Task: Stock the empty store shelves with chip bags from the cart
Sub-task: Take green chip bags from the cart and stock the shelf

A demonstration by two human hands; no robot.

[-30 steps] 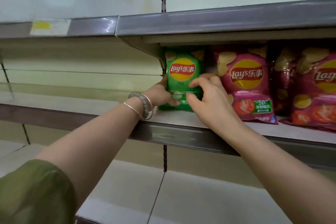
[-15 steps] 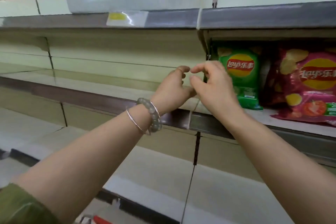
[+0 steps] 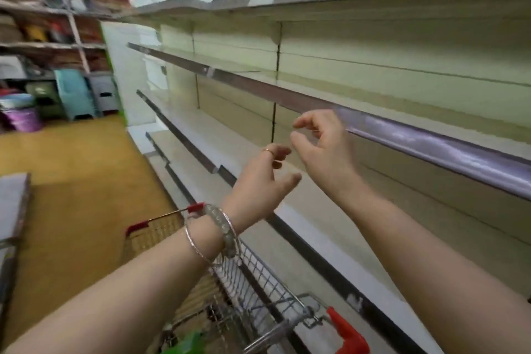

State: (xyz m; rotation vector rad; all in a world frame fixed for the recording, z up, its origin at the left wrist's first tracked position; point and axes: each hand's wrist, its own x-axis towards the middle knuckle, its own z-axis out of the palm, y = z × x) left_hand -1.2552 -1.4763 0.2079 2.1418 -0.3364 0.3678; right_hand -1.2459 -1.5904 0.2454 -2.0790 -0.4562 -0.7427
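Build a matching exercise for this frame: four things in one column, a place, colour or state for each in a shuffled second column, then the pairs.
Column 1
1. left hand
2. right hand
3. shopping cart
4. plastic stools

Column 2
A. standing at the far left, at the aisle's far end
B. wire mesh with red corners, low in the view
C. empty, no jewellery showing
D. empty, ring on a finger, bangles on the wrist

Pairs: 1-D, 2-C, 3-B, 4-A
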